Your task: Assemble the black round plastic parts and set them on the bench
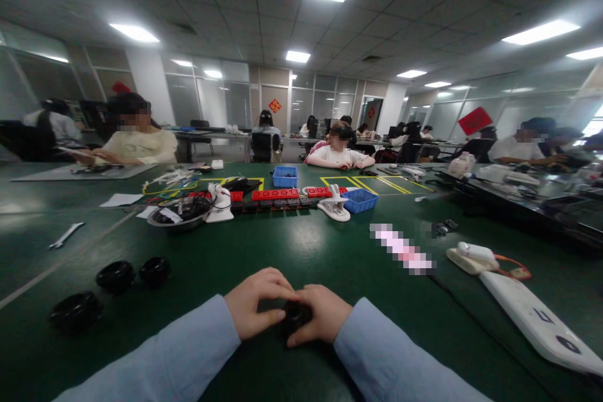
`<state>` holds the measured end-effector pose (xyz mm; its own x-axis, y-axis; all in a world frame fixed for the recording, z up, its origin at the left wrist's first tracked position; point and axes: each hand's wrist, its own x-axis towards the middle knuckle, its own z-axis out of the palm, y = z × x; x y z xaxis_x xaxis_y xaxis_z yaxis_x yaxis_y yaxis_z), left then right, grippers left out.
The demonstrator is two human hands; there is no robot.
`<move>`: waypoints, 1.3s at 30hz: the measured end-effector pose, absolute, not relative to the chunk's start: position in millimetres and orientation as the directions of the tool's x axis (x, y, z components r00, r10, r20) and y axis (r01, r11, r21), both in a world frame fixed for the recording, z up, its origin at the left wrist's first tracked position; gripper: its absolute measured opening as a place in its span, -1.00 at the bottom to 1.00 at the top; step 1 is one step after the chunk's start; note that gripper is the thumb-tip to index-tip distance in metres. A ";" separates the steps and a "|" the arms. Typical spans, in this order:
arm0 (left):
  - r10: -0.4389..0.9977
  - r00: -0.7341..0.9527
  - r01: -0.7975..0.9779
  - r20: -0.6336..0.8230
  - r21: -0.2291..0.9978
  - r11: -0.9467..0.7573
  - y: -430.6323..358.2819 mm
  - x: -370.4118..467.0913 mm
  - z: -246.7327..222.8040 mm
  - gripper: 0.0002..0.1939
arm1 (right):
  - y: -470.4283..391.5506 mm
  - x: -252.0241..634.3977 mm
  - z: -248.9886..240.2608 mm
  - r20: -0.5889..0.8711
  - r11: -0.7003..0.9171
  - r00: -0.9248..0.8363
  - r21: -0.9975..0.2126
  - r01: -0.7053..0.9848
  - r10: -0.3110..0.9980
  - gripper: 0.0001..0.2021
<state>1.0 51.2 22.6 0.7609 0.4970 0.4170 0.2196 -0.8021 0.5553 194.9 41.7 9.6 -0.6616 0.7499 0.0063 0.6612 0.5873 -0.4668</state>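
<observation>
In front of me, near the table's front edge, a small black round part [294, 315] is between my two hands. My left hand [257, 303] comes at it from the left, thumb tip at its side and fingers bent over its top. From the right, my right hand [325, 313] curls its fingers and thumb around the same part. My fingers cover much of it. To the left lie three glossy black ring-shaped parts: one nearest [75, 312], one behind it [115, 276] and a smaller-looking one [154, 271].
A wrench [66, 235] lies at left. Behind are a metal bowl [181, 217] with black cables, red-and-black strips [276, 195], white clip stands [334, 204] and blue bins [285, 176]. A white flat device [541, 320] lies at right. A person [342, 154] sits across the table.
</observation>
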 end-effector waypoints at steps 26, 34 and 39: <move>0.699 0.563 0.562 0.440 0.415 -0.715 31.7 19.2 4.7 -0.69 | 40.0 189.7 4.3 0.006 0.490 -0.549 -0.459 0.741 0.836 -0.52; 0.729 0.472 0.592 0.496 0.434 -0.679 33.5 24.4 -3.6 -0.65 | 38.9 185.4 2.2 0.022 0.495 -0.531 -0.395 0.774 0.847 -0.44; 0.739 0.456 0.529 0.496 0.516 -0.674 29.9 25.6 -5.1 -0.52 | 40.3 187.9 2.6 0.016 0.511 -0.557 -0.419 0.751 0.830 -0.49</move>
